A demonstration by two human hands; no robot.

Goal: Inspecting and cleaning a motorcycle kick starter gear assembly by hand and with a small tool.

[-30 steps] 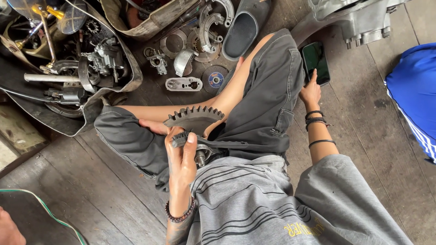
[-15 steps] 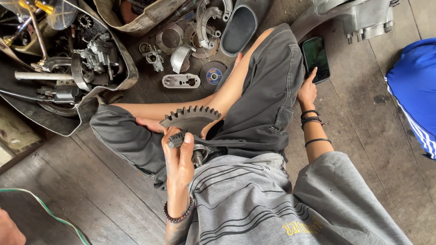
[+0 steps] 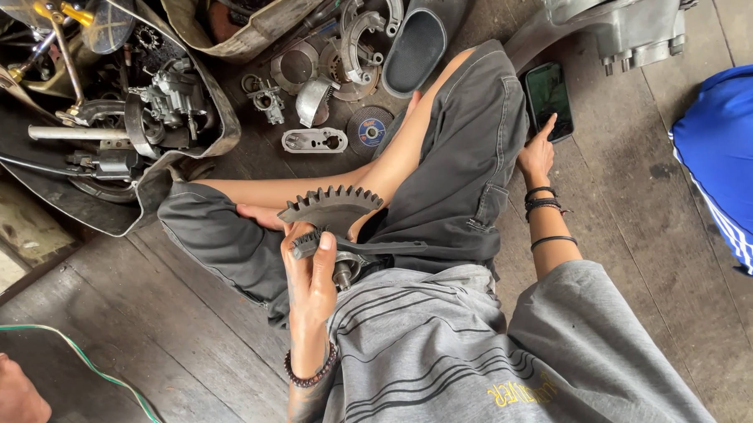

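While left hand (image 3: 310,272) grips gear (image 3: 330,209), right forefinger taps phone (image 3: 549,99).

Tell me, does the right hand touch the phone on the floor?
Touching. In the head view, the right hand stretches its index finger onto the dark screen of the phone.

1. One toothed gear sector (image 3: 330,209) was in the lap.
2. One phone (image 3: 548,100) lay on the floor.
3. One grinding disc (image 3: 369,131) lay among the parts.
4. One oval metal plate (image 3: 315,140) lay beside it.
5. One dark shoe (image 3: 416,39) lay near the top edge.
6. Two hands showed: left (image 3: 312,276), right (image 3: 537,154).
7. One beaded bracelet (image 3: 311,376) was on the left wrist.
8. One bare foot (image 3: 12,399) showed at the bottom left corner.
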